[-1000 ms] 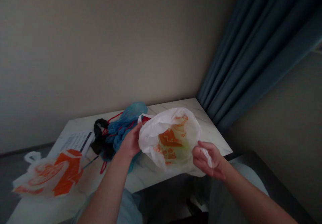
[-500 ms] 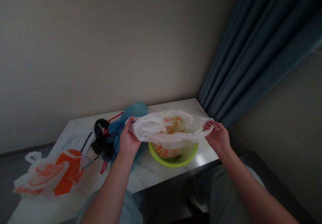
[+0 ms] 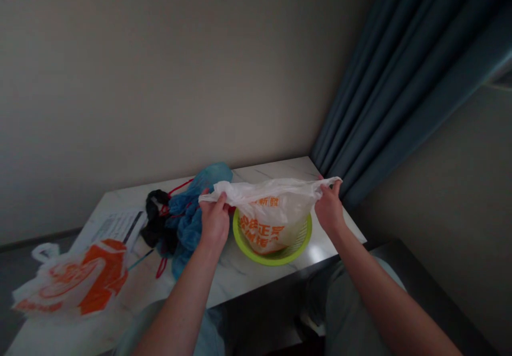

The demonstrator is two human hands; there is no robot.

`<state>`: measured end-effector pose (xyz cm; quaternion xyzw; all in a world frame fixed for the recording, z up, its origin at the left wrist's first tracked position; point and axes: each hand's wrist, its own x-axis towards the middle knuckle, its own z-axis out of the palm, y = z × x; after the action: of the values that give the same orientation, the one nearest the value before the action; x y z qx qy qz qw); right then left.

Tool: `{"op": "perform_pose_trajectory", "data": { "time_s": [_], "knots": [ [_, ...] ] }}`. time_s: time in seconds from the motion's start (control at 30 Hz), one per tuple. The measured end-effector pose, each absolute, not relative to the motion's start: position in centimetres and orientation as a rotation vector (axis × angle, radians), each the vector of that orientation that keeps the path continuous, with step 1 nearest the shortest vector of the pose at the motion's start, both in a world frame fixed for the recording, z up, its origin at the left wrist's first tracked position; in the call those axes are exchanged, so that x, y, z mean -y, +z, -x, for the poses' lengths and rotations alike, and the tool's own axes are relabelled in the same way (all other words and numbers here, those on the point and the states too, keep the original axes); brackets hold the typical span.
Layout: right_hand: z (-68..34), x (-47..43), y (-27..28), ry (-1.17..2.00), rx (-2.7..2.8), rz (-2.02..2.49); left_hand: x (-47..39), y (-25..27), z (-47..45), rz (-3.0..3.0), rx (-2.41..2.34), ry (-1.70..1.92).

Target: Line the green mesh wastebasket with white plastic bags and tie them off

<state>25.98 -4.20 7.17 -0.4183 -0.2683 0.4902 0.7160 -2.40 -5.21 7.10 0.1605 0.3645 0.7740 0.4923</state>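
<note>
Mouth of the white plastic bag (image 3: 280,220) has flattened; we see its long axis spanning left hand (image 3: 215,218) to right hand (image 3: 330,208), each pinching an end, over the lime-green basket (image 3: 274,261) near the front edge of the surface (image 3: 228,281).

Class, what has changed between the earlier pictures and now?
The right hand moved up the picture, and the white bag, earlier gaping toward the camera, is now stretched between it and the left hand, its mouth drawn narrow. The green basket, first hidden, now shows below. Both hands grip the bag throughout. The blue bundle and bag at far left stayed put.
</note>
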Motion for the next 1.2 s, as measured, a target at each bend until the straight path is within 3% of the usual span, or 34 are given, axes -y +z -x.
{"op": "perform_pose_trajectory", "data": {
  "time_s": [0.33,0.57,0.77,0.93,1.2],
  "knots": [
    [-23.4,2.6,6.1,0.944,0.65,1.04,3.9,6.0,3.6,-0.47,-1.02,1.907],
    [-22.6,3.0,6.8,0.701,0.851,1.099,5.3,6.8,3.5,-1.213,-1.312,1.775],
    [-20.4,5.2,8.0,0.46,1.141,1.072,6.3,6.9,2.5,-1.705,-1.289,1.532],
    [-19.1,5.7,7.7,0.574,1.358,1.099,7.2,6.7,1.3,-2.007,-1.251,1.369],
    [-18.1,5.8,6.7,0.794,1.562,1.065,8.3,6.4,-0.7,-1.877,-1.24,1.264]
  ]
}}
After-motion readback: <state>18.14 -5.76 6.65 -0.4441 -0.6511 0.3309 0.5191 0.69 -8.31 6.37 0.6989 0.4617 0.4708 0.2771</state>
